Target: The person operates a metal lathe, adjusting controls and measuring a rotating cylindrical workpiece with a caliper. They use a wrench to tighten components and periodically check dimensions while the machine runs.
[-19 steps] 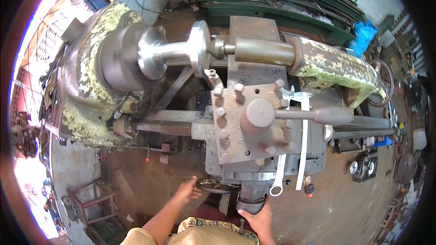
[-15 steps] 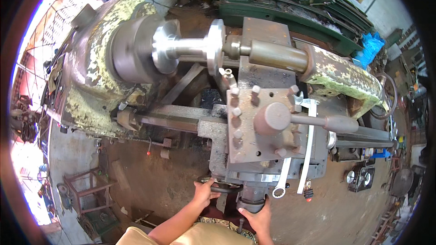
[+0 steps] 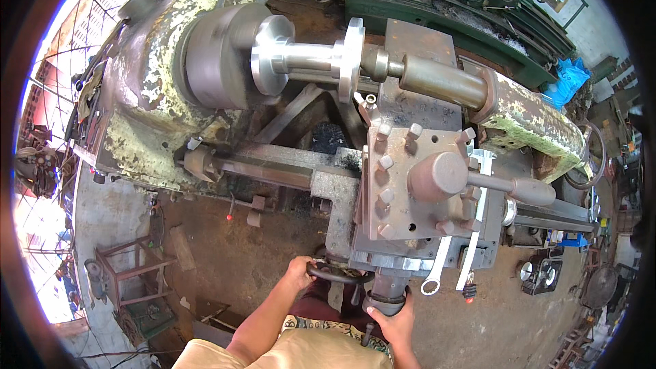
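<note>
- One change stands out: the left hand [image 3: 299,273], loose-fingered beside the handwheel [image 3: 342,276] a moment ago, now curls around the left part of its rim.
- That suggests to me a firmer hold on the wheel, ready for more careful control.
- As before, the right hand [image 3: 395,320] is wrapped about the dark collar [image 3: 387,303] at the front of the slide, thumb on the near side; most of its fingers are hidden from me.
- The lathe [image 3: 143,109] sits farther right in the head view than it did, which I put down to the head turning.
- The workpiece [image 3: 311,56] lies between the chuck [image 3: 217,58] and the tailstock's centre [image 3: 373,65], well beyond both hands.
- It is bright, silvery metal, spool-like: two broad discs joined by a narrower shaft.
- Streaky blur on the chuck makes me think it is spinning.
- The cutting tool [image 3: 367,107], clamped at the tool post [image 3: 400,195], points at the right disc's lower edge; whether they touch, I cannot tell.
</note>
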A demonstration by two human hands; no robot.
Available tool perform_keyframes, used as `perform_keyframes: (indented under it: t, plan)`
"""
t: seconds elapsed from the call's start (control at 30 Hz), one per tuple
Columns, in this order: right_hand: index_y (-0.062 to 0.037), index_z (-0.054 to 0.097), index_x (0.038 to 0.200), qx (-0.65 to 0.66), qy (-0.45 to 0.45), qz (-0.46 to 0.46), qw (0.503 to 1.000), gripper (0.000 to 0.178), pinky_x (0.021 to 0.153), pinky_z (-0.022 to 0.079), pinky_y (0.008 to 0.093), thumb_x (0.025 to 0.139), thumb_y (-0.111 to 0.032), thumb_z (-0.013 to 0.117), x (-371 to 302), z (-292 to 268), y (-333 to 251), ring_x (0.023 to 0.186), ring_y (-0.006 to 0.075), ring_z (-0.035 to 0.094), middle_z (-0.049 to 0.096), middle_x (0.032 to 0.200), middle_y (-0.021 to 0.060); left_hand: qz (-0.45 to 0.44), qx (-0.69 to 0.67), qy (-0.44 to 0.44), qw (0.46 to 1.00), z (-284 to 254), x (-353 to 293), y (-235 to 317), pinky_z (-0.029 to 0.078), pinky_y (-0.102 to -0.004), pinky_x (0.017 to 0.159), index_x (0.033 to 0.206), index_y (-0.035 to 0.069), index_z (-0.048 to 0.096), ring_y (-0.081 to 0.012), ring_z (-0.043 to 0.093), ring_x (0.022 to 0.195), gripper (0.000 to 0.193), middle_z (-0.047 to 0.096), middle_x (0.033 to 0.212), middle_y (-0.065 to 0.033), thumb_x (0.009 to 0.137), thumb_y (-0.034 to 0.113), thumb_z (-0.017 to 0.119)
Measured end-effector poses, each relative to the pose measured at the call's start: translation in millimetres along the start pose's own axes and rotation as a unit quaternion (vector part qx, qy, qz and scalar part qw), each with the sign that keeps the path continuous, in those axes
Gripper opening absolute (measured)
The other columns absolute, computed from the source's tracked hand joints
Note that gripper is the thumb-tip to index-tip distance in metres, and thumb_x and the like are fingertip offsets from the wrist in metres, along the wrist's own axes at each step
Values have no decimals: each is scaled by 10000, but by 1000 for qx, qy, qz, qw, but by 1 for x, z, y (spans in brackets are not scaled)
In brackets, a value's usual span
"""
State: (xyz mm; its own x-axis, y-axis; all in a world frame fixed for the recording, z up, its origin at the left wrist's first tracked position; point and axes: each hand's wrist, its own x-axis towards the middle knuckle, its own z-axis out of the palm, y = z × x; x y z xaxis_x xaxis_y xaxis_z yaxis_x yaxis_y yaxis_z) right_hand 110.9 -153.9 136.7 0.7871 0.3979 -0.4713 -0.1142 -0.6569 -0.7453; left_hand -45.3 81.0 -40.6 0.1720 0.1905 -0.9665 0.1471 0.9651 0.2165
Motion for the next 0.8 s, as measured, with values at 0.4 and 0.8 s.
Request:
perform_keyframes:
  t: [0.4, 0.8]
  plan:
    - [88, 393, 1398, 30, -8, 21, 999, 1055, 943, 508, 412, 567, -301, 914, 4, 0, -4, 1083, 327, 645, 634, 1198, 248, 25, 11, 53, 998, 15, -15, 0, 377, -377, 413, 777, 37, 542, -242, 542, 530, 126, 536, 689, -118, 837, 140, 582]
    - [84, 400, 1393, 54, -10, 14, 998, 1024, 937, 512, 394, 564, -232, 912, 6, 1, 3, 1068, 305, 653, 644, 1185, 236, 104, 14, 104, 989, 34, -29, -13, 376, -344, 353, 986, -21, 452, -218, 512, 433, 184, 589, 710, -152, 867, 95, 530]
